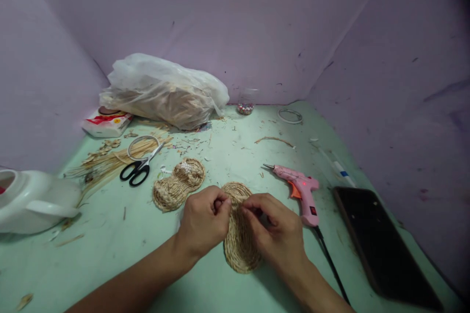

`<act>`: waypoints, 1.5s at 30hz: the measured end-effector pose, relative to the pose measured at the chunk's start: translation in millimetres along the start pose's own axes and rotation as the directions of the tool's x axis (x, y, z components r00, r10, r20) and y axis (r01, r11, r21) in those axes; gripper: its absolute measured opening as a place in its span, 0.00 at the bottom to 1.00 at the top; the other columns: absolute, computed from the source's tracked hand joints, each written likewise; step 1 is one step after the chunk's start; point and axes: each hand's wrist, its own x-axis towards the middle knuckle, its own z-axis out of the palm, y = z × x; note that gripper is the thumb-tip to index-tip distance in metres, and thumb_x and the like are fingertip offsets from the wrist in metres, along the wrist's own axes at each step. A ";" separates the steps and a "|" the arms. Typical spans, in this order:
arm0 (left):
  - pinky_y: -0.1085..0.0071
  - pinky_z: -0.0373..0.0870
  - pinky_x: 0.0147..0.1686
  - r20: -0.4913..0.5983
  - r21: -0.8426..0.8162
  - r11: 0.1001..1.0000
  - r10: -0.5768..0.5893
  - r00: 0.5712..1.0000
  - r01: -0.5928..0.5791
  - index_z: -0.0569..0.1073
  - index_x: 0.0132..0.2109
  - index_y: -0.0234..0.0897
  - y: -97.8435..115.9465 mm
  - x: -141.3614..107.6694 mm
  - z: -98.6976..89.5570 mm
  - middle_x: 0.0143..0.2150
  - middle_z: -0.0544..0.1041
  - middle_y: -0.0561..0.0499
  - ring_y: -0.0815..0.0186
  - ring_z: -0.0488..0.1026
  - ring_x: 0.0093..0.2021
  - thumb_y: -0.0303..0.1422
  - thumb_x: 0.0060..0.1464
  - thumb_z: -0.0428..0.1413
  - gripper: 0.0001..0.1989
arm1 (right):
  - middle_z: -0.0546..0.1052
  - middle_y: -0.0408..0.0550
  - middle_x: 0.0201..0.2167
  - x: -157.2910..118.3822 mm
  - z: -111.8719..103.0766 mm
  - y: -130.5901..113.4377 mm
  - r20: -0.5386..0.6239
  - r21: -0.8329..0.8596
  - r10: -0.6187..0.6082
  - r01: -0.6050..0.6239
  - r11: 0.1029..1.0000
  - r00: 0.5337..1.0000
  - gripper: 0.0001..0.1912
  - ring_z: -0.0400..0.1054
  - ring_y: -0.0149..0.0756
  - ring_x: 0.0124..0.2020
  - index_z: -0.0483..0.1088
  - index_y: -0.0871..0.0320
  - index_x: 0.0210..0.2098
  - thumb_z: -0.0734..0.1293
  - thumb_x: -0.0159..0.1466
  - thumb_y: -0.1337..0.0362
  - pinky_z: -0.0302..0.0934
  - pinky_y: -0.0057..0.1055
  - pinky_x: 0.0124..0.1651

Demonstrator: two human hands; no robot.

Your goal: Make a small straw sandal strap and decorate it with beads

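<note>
A woven straw piece shaped like a shoe sole (240,249) lies in front of me, its narrow middle between my hands. My left hand (205,217) is closed in a pinch at its left edge. From the right side my right hand (275,222) pinches over the sole, thumb and fingertips together. What is in either pinch is hidden or too small to name. Left of my hands rests a small straw slipper (178,183) with white beads on its strap. A pink glue gun (299,188) with a red light lies on its side to the right.
Black-handled scissors (141,168) and a tape ring lie on straw strands (113,159) at left, near a white jug (38,203). Behind are a plastic bag (165,90) and a jar of beads (246,106). A phone (382,244) lies right, beyond the glue gun's cord (332,261).
</note>
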 end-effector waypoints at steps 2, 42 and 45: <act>0.76 0.60 0.21 0.005 -0.020 1.000 -0.005 1.000 0.005 0.71 0.26 0.36 0.2 0.0 -0.2 0.19 0.69 0.55 0.72 0.63 0.20 0.31 0.49 0.53 0.07 | 0.77 0.44 0.28 -0.2 0.5 1.2 0.013 -0.026 0.049 -0.049 0.998 0.999 0.04 0.70 0.34 0.29 0.70 0.55 0.30 0.64 0.59 0.68 0.61 0.30 0.31; 0.74 0.64 0.26 -0.053 -0.193 0.959 0.200 0.978 -0.206 0.73 0.30 0.35 -9.5 5.6 -0.7 0.26 0.72 0.51 0.69 0.68 0.27 0.27 0.52 0.53 0.05 | 0.73 0.46 0.39 7.8 -4.2 13.5 0.062 0.046 0.135 -0.137 0.989 0.989 0.11 0.65 0.31 0.25 0.69 0.54 0.39 0.67 0.56 0.68 0.62 0.31 0.30; 0.74 0.64 0.25 -0.055 -0.195 0.957 0.208 0.977 -0.215 0.73 0.30 0.34 -8.6 6.7 -0.7 0.27 0.72 0.50 0.69 0.68 0.27 0.27 0.52 0.53 0.05 | 0.73 0.48 0.39 10.4 -14.4 18.7 0.026 0.076 0.121 -0.122 0.990 0.992 0.09 0.66 0.32 0.28 0.69 0.54 0.39 0.64 0.58 0.67 0.63 0.31 0.31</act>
